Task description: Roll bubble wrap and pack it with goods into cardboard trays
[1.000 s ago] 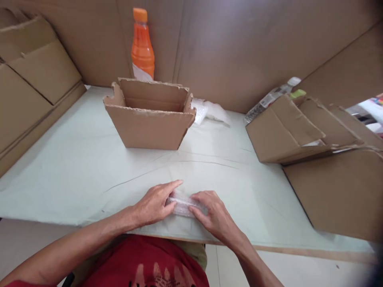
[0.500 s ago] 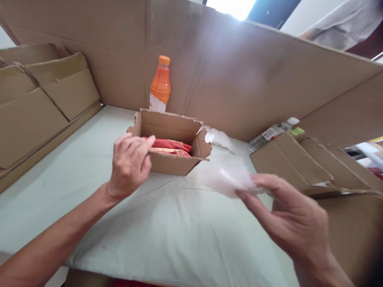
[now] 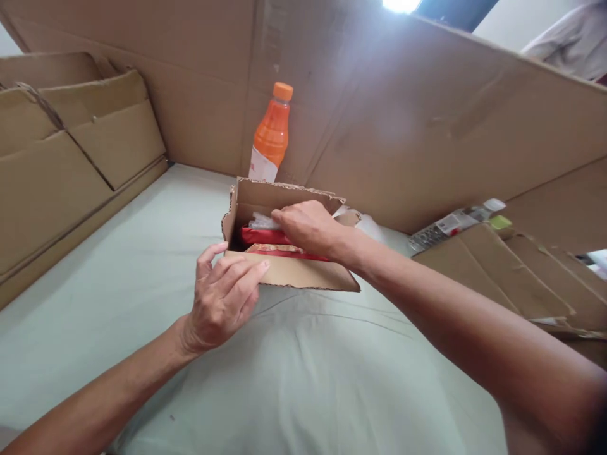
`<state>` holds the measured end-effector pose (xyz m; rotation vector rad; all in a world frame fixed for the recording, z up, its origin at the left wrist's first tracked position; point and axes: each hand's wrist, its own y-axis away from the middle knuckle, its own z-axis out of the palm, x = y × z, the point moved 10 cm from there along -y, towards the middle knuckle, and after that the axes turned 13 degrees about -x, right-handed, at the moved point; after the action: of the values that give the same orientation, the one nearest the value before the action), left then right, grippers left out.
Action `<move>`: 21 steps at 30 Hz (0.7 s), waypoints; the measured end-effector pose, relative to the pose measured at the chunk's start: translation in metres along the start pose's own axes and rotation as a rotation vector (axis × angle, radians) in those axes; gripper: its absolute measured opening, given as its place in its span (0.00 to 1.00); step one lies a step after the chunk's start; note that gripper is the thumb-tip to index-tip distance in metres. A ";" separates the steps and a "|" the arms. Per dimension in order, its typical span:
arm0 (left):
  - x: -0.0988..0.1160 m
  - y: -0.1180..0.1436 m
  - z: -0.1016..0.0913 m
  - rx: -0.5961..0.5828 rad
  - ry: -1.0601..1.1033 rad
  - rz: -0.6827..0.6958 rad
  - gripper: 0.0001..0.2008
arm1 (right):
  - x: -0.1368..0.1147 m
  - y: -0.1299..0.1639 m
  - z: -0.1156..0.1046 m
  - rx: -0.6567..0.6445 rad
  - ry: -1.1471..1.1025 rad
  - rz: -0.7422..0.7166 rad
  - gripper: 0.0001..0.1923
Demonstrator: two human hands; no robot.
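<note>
A small cardboard box stands with its top uncovered in the middle of the cloth. Red packets with a gold pattern lie inside it. My left hand grips the box's front wall near its left corner, the fingers over the edge. My right hand reaches into the box from the right, closed on a crumpled piece of clear plastic wrap at the back wall, behind the red packets. My hand hides part of the wrap and the right side of the contents.
Behind the box stands an orange drink bottle against a tall cardboard wall. Larger cardboard boxes flank the left. On the right, a clear plastic bottle lies by another carton. Pale green cloth covers the table.
My right hand has carried the plastic wrap leftward from beside the box into it. My left hand has shifted slightly right and down, and the front wall now leans outward.
</note>
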<state>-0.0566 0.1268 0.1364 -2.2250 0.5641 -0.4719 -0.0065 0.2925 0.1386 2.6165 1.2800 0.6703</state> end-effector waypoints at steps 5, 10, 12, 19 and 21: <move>-0.001 0.000 -0.001 0.002 0.017 -0.001 0.27 | 0.001 -0.008 0.005 -0.128 -0.083 -0.015 0.13; -0.002 0.000 -0.002 0.013 0.018 0.001 0.27 | 0.005 -0.009 0.020 -0.288 -0.238 -0.032 0.19; -0.001 0.000 -0.002 0.012 0.013 0.005 0.27 | 0.003 -0.006 0.020 -0.273 -0.255 -0.015 0.20; -0.011 0.003 -0.021 0.090 -0.008 -0.120 0.34 | 0.033 0.085 -0.023 0.348 -0.159 0.220 0.13; -0.024 0.009 -0.026 0.100 0.055 -0.212 0.35 | 0.054 0.137 -0.019 0.541 -0.276 0.292 0.11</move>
<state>-0.0919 0.1186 0.1424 -2.1905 0.3255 -0.6572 0.1107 0.2480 0.2175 3.2190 1.1259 -0.0323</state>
